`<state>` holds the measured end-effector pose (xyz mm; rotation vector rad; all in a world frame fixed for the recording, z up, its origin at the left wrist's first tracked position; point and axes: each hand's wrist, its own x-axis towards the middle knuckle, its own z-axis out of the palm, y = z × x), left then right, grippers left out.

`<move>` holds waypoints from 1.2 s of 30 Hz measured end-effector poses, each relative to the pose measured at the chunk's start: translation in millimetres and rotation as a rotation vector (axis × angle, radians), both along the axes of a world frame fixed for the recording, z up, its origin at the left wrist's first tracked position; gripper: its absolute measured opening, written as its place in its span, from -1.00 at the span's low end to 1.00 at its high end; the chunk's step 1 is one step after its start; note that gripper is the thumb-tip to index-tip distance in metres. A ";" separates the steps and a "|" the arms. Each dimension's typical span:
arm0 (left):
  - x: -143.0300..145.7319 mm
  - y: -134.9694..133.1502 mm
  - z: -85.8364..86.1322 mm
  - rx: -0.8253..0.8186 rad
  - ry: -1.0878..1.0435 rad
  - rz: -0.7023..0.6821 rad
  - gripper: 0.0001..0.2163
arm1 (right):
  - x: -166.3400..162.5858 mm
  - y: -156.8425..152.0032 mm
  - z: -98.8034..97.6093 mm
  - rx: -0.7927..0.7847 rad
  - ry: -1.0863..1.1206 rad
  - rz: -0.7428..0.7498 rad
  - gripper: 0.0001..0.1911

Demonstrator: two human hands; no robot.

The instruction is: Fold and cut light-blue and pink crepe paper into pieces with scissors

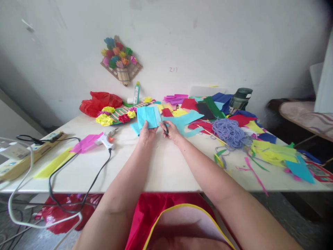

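My left hand (147, 131) is closed on the lower edge of a folded light-blue sheet of crepe paper (147, 117), held up above the table. In my right hand (170, 130) is a pair of scissors (165, 129) with dark handles, fingers wrapped round them. The blades point up along the right side of the paper, where a paler strip shows; whether they are apart I cannot tell. More light-blue paper (179, 121) lies just beyond my right hand, and another blue piece (135, 128) sits behind my left.
A glue gun (106, 140) with a trailing cord lies left, near a power strip (33, 152). Lilac yarn (229, 132) is heaped right among coloured paper scraps. A glue bottle (136, 93) stands behind, beside a green board with paper flowers (122, 116). A dark jar (239, 100) stands back right.
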<state>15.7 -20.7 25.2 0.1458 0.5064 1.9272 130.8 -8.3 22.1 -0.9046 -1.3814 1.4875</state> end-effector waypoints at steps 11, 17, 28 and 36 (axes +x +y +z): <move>0.7 -0.5 0.9 -0.011 0.004 0.012 -0.69 | -3.6 6.7 -6.3 0.018 0.018 -0.036 -0.53; 0.2 0.6 -0.4 -0.009 0.010 0.009 -0.70 | -5.7 5.6 -4.5 0.020 0.023 -0.069 -0.51; 1.0 0.7 -0.4 -0.010 0.009 -0.007 -0.71 | 0.4 2.9 -5.1 0.009 0.041 0.044 -0.47; 1.6 0.3 -2.1 -0.009 0.026 -0.029 -0.72 | 1.3 4.1 -4.2 0.019 0.054 0.031 -0.47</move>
